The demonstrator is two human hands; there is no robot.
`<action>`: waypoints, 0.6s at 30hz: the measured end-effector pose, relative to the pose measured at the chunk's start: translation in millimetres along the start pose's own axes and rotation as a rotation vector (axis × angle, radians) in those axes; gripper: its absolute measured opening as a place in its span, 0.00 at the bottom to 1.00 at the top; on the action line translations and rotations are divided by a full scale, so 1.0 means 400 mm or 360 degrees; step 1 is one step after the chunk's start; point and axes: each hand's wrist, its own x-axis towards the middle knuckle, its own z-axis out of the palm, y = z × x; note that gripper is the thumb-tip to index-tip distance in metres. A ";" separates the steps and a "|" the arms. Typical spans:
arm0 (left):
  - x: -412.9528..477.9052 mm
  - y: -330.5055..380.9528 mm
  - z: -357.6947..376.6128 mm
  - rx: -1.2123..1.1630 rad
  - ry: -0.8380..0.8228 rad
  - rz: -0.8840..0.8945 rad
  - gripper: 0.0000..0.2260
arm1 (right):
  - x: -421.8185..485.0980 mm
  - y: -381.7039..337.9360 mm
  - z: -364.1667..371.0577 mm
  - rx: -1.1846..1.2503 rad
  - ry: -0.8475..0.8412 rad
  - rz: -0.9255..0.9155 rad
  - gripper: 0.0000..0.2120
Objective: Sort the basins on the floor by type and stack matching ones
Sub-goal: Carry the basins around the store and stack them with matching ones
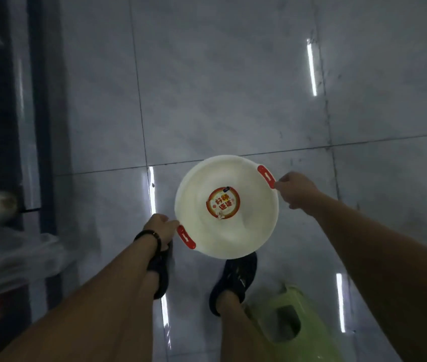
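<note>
Two hands hold one white basin [226, 207] in the air above the tiled floor [233, 87], in front of the person's feet. The left hand [160, 229] is closed on the red handle [186, 236] at the basin's lower left edge; the right hand [294, 190] is closed on the other red handle [266, 176] at its upper right edge. The basin's open side faces the camera, showing a round red and orange sticker [223, 203] on its bottom. A dark band [147, 236] circles the left wrist. Dark shoes [235, 280] stand on the floor below the basin. A green plastic stool [293, 322] sits just beside the right foot. Shelving [0, 152] with blurred goods runs along the left.
</note>
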 end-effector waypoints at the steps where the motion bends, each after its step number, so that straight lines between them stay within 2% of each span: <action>1: 0.047 -0.012 0.024 -0.0029 -0.0020 -0.0062 0.28 | 0.049 0.005 0.022 -0.0007 0.0023 0.0012 0.18; 4: 0.154 -0.049 0.087 -0.0270 -0.0064 -0.0203 0.29 | 0.160 0.017 0.084 0.0064 0.0011 0.0024 0.30; 6: 0.202 -0.060 0.128 -0.0428 -0.0073 -0.0271 0.31 | 0.223 0.032 0.115 0.0155 0.0025 -0.0017 0.34; 9: 0.248 -0.071 0.164 -0.0694 -0.0099 -0.0325 0.18 | 0.315 0.053 0.153 0.0215 -0.0058 -0.0015 0.32; 12: 0.263 -0.081 0.190 -0.0993 -0.0132 -0.0415 0.10 | 0.363 0.071 0.182 0.0303 -0.0138 -0.0061 0.30; 15: 0.272 -0.101 0.197 -0.1207 -0.0101 -0.0466 0.06 | 0.372 0.077 0.193 0.0381 -0.0095 -0.0078 0.27; 18: 0.263 -0.100 0.191 -0.1116 -0.0006 -0.0411 0.07 | 0.368 0.096 0.190 0.0508 -0.0131 -0.0006 0.20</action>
